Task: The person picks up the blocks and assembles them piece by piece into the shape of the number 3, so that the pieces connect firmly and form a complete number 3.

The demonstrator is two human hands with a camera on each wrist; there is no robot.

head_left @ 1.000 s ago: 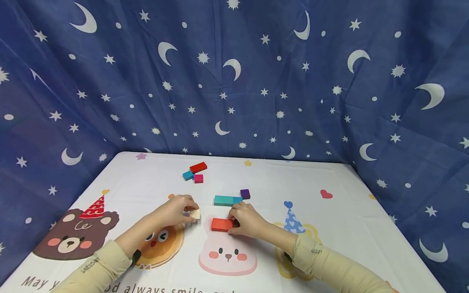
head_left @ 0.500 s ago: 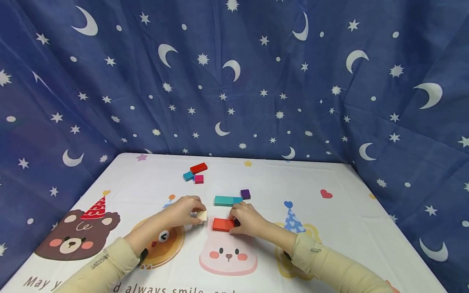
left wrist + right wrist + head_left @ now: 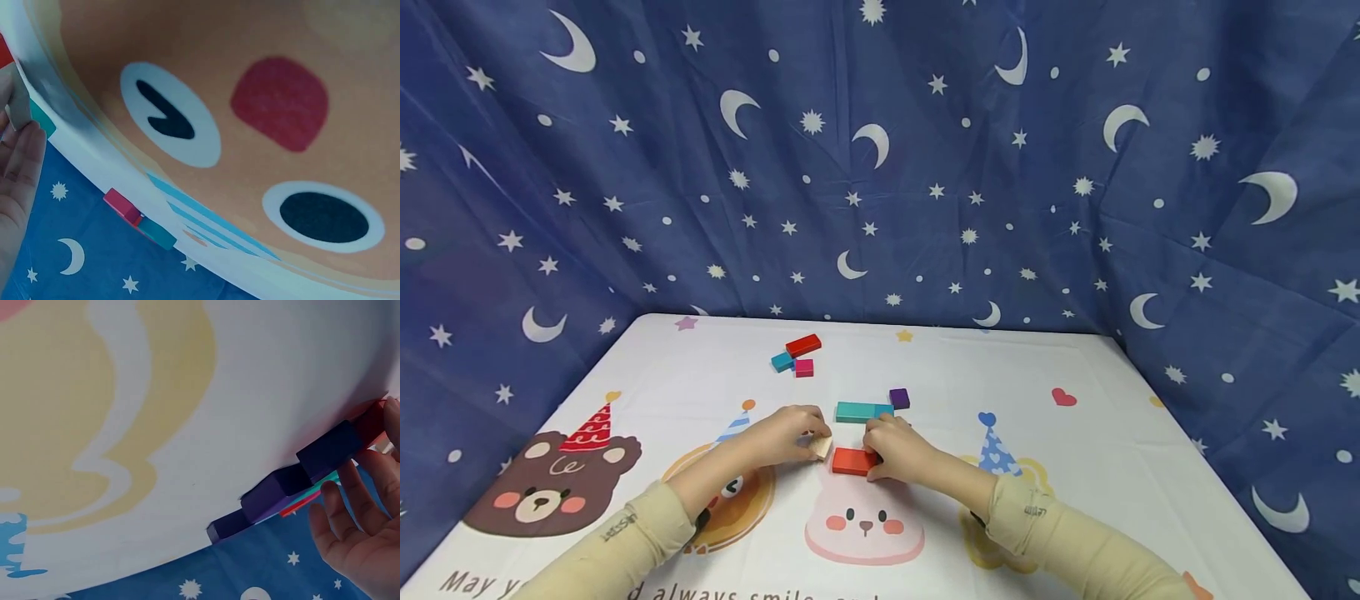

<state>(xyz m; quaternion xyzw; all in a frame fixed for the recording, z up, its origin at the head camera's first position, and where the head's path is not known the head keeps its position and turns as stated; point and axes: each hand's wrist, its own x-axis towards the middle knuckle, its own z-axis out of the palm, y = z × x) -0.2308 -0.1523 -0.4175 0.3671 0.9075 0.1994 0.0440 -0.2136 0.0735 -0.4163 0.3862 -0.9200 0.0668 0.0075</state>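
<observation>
Fingertips (image 3: 36, 134) of the left hand (image 3: 792, 435) are pinching a pale block (image 3: 822, 448) from behind, which probably leaves its front end free and in plain sight. It sits tilted just beside the left end of a red block (image 3: 850, 462), and I honestly can't tell if the two are touching. The right hand (image 3: 901, 450) has that red block pinched at its other end, thumb on the near side, with the rest of its fingers hanging loose in the wrist view. My read is it's a steadying grip, since a little flat block like that would likely skid at a nudge

Right by the pinched end there's a navy block (image 3: 328, 450), then a violet block (image 3: 275, 490) and a dark block (image 3: 228, 526), in a rough line the right hand mostly hides from the head camera. Beyond the hands a teal block (image 3: 854, 412) lies end to end with a blue block (image 3: 883, 410), so neatly lined up it looks deliberate to me. A purple cube (image 3: 899, 398) sits just behind, maybe that same dark one, can't swear to it

Farther back on the bench (image 3: 1000, 375) are a long red piece (image 3: 803, 345), a small teal piece (image 3: 782, 362) and a pink piece (image 3: 804, 367), all at odd angles, so I'd guess they're just parked out of the way
</observation>
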